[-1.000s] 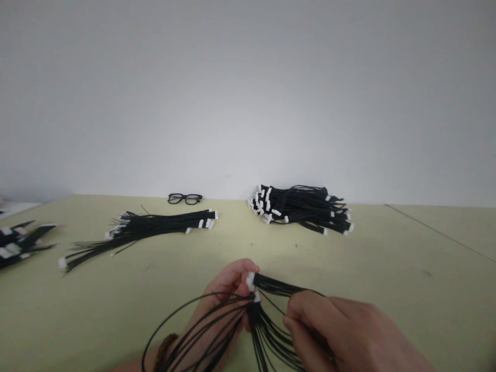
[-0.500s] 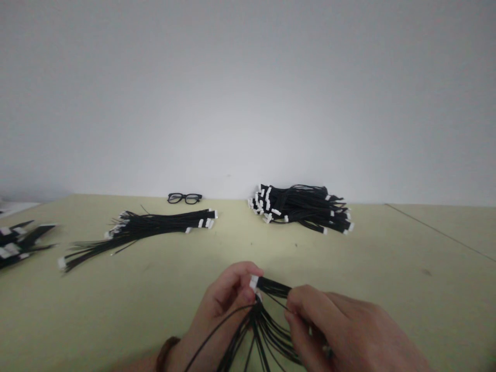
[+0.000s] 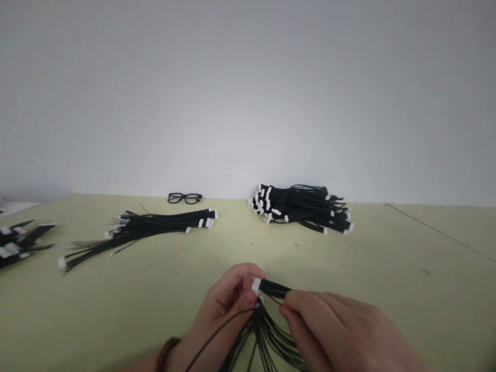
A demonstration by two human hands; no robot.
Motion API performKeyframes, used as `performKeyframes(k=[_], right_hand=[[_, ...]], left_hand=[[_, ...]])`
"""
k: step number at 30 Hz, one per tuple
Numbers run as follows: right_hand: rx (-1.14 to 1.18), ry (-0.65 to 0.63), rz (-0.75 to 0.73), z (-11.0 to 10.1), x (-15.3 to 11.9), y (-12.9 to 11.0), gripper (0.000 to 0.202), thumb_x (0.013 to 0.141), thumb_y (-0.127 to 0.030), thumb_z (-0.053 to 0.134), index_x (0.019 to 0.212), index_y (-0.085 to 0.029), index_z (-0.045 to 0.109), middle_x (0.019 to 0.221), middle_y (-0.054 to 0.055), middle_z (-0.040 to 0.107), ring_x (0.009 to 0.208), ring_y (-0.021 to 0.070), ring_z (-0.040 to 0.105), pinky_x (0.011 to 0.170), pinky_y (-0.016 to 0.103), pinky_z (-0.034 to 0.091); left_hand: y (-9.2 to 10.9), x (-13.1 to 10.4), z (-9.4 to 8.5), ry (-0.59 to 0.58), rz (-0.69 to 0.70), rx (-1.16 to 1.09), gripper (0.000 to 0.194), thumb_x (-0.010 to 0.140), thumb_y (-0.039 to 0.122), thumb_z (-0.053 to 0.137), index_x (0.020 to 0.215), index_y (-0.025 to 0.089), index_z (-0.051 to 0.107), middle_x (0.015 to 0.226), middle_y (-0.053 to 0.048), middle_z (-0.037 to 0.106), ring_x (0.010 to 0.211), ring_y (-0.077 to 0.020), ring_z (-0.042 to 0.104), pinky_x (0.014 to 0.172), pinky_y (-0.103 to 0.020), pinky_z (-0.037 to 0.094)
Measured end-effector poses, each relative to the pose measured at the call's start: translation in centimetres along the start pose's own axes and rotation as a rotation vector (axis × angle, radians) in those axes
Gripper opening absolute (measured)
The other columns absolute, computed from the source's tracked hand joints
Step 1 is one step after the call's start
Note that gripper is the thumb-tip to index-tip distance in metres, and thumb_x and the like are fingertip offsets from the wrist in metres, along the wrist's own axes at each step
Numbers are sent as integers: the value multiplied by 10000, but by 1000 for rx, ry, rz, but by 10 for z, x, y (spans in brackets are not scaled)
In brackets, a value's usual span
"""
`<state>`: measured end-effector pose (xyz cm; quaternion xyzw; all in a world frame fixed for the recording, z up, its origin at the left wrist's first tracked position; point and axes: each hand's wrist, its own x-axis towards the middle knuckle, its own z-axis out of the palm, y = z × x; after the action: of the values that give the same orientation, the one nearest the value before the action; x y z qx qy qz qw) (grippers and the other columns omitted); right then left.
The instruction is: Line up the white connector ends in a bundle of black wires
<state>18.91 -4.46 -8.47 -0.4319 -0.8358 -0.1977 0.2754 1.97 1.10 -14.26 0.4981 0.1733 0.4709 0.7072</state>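
Observation:
At the bottom centre, my left hand pinches a white connector between thumb and fingers. Black wires run from this connector to the right. My right hand has its thumb and forefinger closed on those wires, close to the connector. Just below, a second white connector, mostly hidden by my left thumb, has loose black wires fanning downward between the hands. One wire curves left across my left hand. The palm side of my right hand is hidden.
A bundle of black cables with white connectors lies left of centre; a thicker pile lies by the wall on the right. More cables are at the far left. Black glasses rest at the back of the table.
My right thumb and forefinger have shifted slightly left along the wires, nearer the connector. My left hand and the connector have moved very slightly right and down.

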Motion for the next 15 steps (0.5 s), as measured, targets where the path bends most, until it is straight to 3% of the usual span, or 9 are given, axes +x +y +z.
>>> performKeyframes(k=[7,15], right_hand=[[18,-34,-6,2,1,-2,390,995,-229,287,677,-225,513,501,-43,551,383,128,551,367,265,355],[9,-56,5,3,2,-3,361,964,-173,285,677,-233,494,522,-34,542,402,142,537,372,269,368]], left_hand=[[0,-5,3,38,11,30,167,810,348,654,942,248,660,650,40,430,570,-70,375,516,-154,301],[0,-2,3,67,-50,57,204,786,372,678,936,236,652,648,44,460,558,-64,386,512,-160,309]])
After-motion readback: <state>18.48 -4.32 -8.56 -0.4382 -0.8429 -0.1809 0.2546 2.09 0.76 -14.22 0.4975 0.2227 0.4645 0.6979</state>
